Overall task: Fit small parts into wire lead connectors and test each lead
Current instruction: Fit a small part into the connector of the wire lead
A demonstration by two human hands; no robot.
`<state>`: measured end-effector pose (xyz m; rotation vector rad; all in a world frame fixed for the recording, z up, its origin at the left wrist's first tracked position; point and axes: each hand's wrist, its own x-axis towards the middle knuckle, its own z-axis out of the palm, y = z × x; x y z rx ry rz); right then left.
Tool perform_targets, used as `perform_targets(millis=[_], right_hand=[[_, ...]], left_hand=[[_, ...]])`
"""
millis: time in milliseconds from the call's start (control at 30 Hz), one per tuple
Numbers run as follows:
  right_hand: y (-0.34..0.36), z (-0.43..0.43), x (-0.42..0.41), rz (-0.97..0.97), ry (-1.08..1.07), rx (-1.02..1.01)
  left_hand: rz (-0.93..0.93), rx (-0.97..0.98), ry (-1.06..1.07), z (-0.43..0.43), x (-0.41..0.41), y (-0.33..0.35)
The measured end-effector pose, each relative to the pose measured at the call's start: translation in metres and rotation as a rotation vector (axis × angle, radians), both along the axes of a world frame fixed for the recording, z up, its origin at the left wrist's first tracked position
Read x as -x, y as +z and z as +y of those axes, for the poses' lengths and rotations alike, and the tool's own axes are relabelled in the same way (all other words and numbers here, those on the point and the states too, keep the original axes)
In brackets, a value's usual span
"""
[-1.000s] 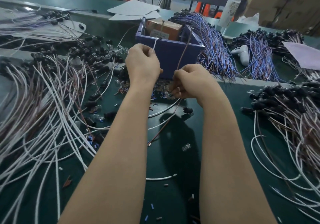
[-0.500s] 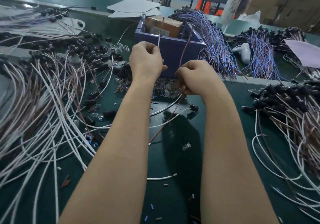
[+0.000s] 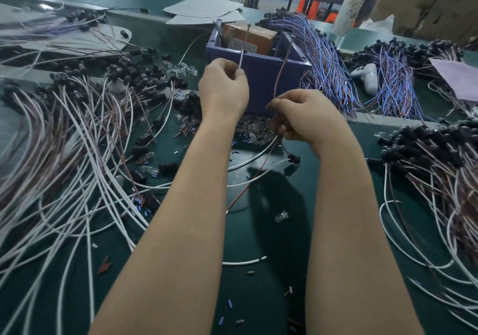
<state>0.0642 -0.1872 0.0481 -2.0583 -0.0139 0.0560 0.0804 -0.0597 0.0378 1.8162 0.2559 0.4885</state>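
The left hand [image 3: 223, 89] is pinching a white wire [image 3: 241, 59] upright before the blue bin [image 3: 258, 76]. The right hand [image 3: 302, 117] is gripping a brown wire [image 3: 280, 73], its black connector [image 3: 293, 158] dangling below.

A green bench [image 3: 271, 296] carries white leads [image 3: 77, 192], a blue bin [image 3: 258, 76] and scattered clear bulbs [image 3: 254, 131].

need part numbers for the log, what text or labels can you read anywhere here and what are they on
No text here can be read.
White label on the brown box in the blue bin: printed lines, too blurred to read.
White bottle at the back: dark markings, too blurred to read.
Cardboard cartons top right: no print legible.
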Motion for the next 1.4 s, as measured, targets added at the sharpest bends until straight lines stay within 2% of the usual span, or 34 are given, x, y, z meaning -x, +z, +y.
perform_targets(millis=[100, 167, 233, 300, 367, 433, 500, 600, 733, 900, 1000, 1067, 1133, 1200, 1333, 1400], right_hand=[[-0.001, 0.0, 0.005, 0.076, 0.102, -0.066], [-0.004, 0.003, 0.009, 0.139, 0.184, -0.096], [-0.006, 0.0, 0.007, 0.127, 0.127, -0.01], [-0.008, -0.014, 0.002, 0.063, -0.02, 0.222], [-0.01, -0.031, 0.002, 0.093, -0.092, 0.377], [-0.015, -0.041, 0.005, 0.182, -0.116, 0.413], [-0.02, -0.043, 0.01, 0.247, -0.119, 0.376], [-0.024, -0.042, 0.011, 0.289, -0.059, 0.337], [-0.024, -0.041, 0.014, 0.3, 0.068, 0.181], [-0.018, -0.037, 0.01, 0.1, 0.139, -0.098], [-0.02, -0.036, 0.007, 0.099, 0.122, -0.505], [-0.024, -0.04, 0.005, 0.069, 0.029, -0.66], [-0.026, -0.037, 0.002, -0.01, -0.038, -0.586], [-0.028, -0.022, -0.001, -0.066, -0.037, -0.408], [-0.033, 0.011, -0.004, -0.056, 0.029, -0.117], [-0.032, 0.012, -0.005, -0.079, 0.014, -0.055]], left_hand=[[-0.024, -0.353, 0.176, -0.001, 0.008, 0.008], [-0.133, -0.435, 0.219, -0.004, 0.018, 0.018], [-0.241, -0.437, 0.098, -0.007, 0.026, 0.026], [-0.239, -0.455, -0.156, -0.011, 0.037, 0.03], [-0.071, -0.596, -0.429, -0.016, 0.045, 0.024], [0.19, -0.775, -0.609, -0.024, 0.047, 0.009], [0.389, -0.877, -0.662, -0.033, 0.048, -0.008], [0.414, -0.965, -0.631, -0.041, 0.047, -0.023], [0.31, -0.843, -0.574, -0.03, 0.041, -0.023], [0.158, -0.46, -0.582, -0.009, 0.041, -0.014], [0.082, -0.306, -0.594, 0.009, 0.043, -0.006], [0.077, -0.224, -0.564, 0.022, 0.043, -0.005], [0.06, -0.143, -0.477, 0.03, 0.04, -0.005], [0.02, -0.105, -0.387, 0.028, 0.035, -0.007], [-0.032, -0.135, -0.377, 0.016, 0.032, -0.01], [-0.058, -0.154, -0.352, 0.016, 0.031, -0.011]])
